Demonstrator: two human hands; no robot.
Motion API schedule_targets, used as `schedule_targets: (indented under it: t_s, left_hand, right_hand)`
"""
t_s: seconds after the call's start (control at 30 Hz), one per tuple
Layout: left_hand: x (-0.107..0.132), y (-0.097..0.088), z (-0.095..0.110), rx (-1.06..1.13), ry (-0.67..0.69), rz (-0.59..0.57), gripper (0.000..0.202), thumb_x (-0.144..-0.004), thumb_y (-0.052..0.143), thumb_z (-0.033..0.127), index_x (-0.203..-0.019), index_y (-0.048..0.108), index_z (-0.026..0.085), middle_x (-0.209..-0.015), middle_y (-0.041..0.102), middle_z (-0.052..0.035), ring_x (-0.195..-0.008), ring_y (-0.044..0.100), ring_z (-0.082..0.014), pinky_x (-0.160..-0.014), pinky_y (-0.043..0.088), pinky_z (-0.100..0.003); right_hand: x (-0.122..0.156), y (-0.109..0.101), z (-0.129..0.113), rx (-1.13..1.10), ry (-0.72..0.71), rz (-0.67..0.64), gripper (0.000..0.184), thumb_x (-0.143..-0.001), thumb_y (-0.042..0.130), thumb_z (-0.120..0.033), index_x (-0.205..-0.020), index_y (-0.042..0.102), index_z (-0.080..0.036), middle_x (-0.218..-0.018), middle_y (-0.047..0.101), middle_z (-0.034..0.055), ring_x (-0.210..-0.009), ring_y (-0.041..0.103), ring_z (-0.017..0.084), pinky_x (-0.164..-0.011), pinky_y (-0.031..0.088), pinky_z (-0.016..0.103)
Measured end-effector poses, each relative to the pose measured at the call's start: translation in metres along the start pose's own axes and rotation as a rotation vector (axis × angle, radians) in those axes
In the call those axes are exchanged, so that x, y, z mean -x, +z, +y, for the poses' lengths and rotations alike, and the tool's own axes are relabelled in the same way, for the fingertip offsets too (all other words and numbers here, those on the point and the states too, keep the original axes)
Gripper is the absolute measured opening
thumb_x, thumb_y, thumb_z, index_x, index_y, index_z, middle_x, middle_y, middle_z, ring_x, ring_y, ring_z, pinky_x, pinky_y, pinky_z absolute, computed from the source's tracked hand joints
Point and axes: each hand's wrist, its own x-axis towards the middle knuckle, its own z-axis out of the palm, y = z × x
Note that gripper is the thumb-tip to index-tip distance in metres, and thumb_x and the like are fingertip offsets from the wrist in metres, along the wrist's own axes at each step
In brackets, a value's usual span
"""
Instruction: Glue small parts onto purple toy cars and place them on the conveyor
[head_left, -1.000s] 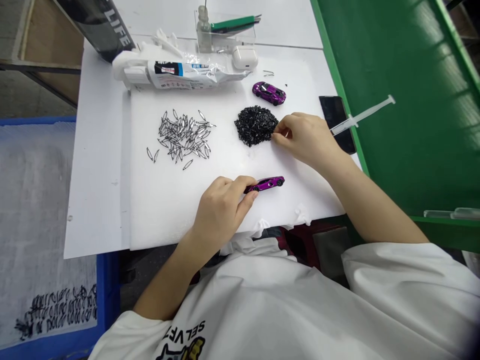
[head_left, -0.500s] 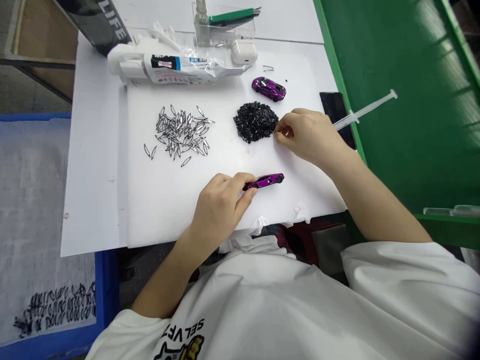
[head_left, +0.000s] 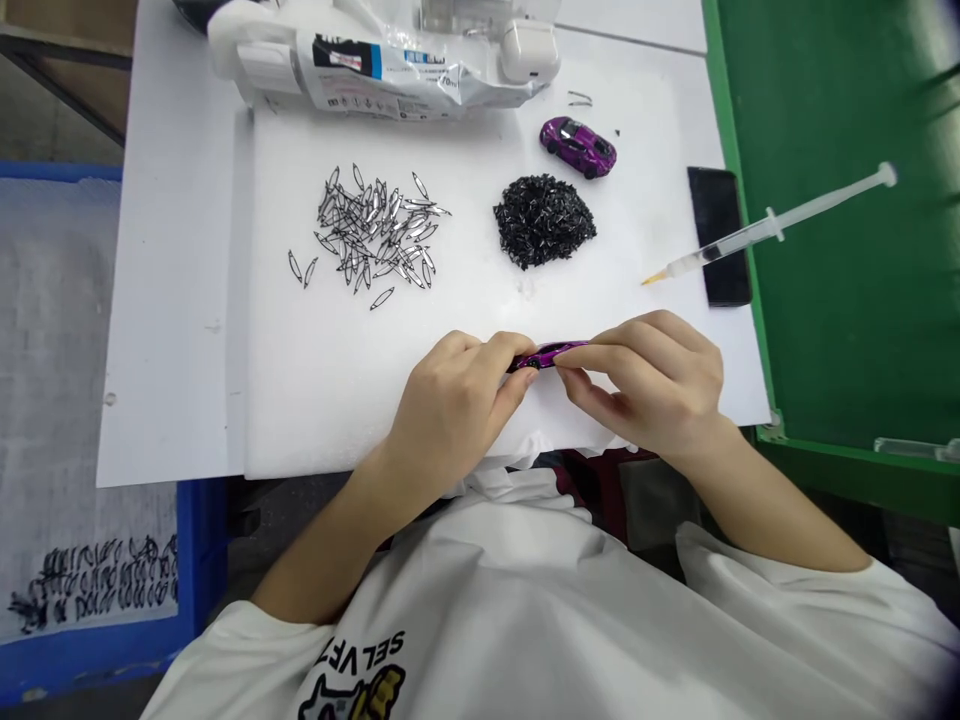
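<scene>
My left hand (head_left: 457, 405) pinches one end of a small purple toy car (head_left: 550, 354) between thumb and fingers, low over the white foam sheet. At the car's other end, the closed fingertips of my right hand (head_left: 652, 380) touch its side and cover that end. Whatever small thing those fingertips may hold is hidden. Behind the hands lies a heap of tiny black pieces (head_left: 544, 222). Left of it spread many thin, pointed oval pieces (head_left: 379, 230) with black rims. A second purple toy car (head_left: 577, 147) rests behind the black heap.
A syringe (head_left: 750, 235) with a yellow tip lies across a dark phone (head_left: 712, 190) at the right. A white tube in clear wrap (head_left: 390, 75) and a white earbud case (head_left: 531, 50) stand at the back. A green tray (head_left: 832, 300) borders the table's right side.
My right hand has come from the black heap's edge toward me, to the toy car. My left hand still holds the car. The camera view has shifted.
</scene>
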Motion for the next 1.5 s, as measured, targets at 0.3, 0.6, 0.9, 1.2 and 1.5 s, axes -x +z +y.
schedule_targets:
  t_s: [0.3,0.6,0.9,1.2,1.5]
  left_hand:
    - [-0.001,0.0,0.001,-0.009,0.005,0.001,0.014,-0.088,0.053,0.022,-0.098,0.061,0.016,-0.081,0.067,-0.0011,-0.077,0.057,-0.0153,-0.068,0.047,-0.025]
    - [0.0,0.001,0.0,-0.018,0.009,0.016,0.015,-0.089,0.052,0.022,-0.098,0.062,0.016,-0.079,0.067,-0.0006,-0.075,0.057,-0.0146,-0.067,0.046,-0.024]
    - [0.001,0.001,0.0,-0.021,0.004,0.003,0.016,-0.089,0.051,0.024,-0.099,0.062,0.016,-0.08,0.067,-0.001,-0.076,0.057,-0.0146,-0.067,0.046,-0.024]
    - [0.001,0.001,0.0,-0.033,0.001,-0.007,0.016,-0.09,0.05,0.024,-0.099,0.061,0.017,-0.08,0.067,-0.0009,-0.077,0.056,-0.0147,-0.068,0.045,-0.024]
    - [0.001,0.001,0.0,0.003,0.005,-0.009,0.014,-0.089,0.051,0.022,-0.099,0.061,0.016,-0.082,0.067,-0.0018,-0.078,0.057,-0.0155,-0.069,0.047,-0.025]
  right_hand:
    - [0.001,-0.002,0.001,0.006,-0.035,-0.019,0.016,-0.076,0.065,-0.013,-0.09,0.06,-0.021,-0.067,0.062,0.0005,-0.058,0.052,0.013,-0.054,0.046,0.027]
    - [0.004,0.003,0.0,0.008,-0.071,0.032,0.02,-0.074,0.069,-0.012,-0.091,0.06,-0.018,-0.067,0.06,0.0007,-0.059,0.048,0.012,-0.053,0.044,0.024]
    - [0.003,0.003,-0.001,-0.003,-0.046,0.002,0.023,-0.075,0.066,-0.009,-0.093,0.058,-0.021,-0.069,0.057,0.0012,-0.06,0.046,0.012,-0.052,0.041,0.025]
    - [-0.001,0.005,0.009,-0.063,-0.083,-0.05,0.012,-0.081,0.06,-0.014,-0.086,0.058,-0.024,-0.069,0.056,0.0008,-0.058,0.046,0.01,-0.051,0.04,0.023]
    - [-0.006,-0.008,0.017,-0.21,0.009,0.05,0.016,-0.079,0.061,-0.01,-0.09,0.058,-0.021,-0.065,0.057,0.0006,-0.056,0.051,0.012,-0.05,0.041,0.026]
